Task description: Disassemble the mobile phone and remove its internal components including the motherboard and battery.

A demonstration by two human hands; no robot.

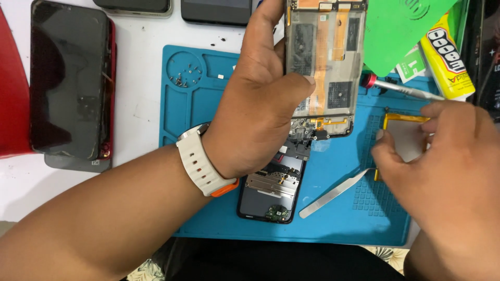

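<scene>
My left hand [260,104], with a white watch on the wrist, grips an opened phone frame [325,62] with orange flex cables, held above the blue repair mat [208,104]. Below it a second opened phone [271,195] lies on the mat with its circuit board showing. My right hand [442,166] rests at the right over a flat yellow-edged battery [403,135], fingers pinched on its edge. Metal tweezers [333,195] lie on the mat just left of that hand.
A screwdriver with a red cap [401,88] lies at the mat's far right. Small screws [187,75] sit in the mat's round tray. A green sheet [401,31], a yellow glue tube [448,57] and several dark phones [70,78] surround the mat.
</scene>
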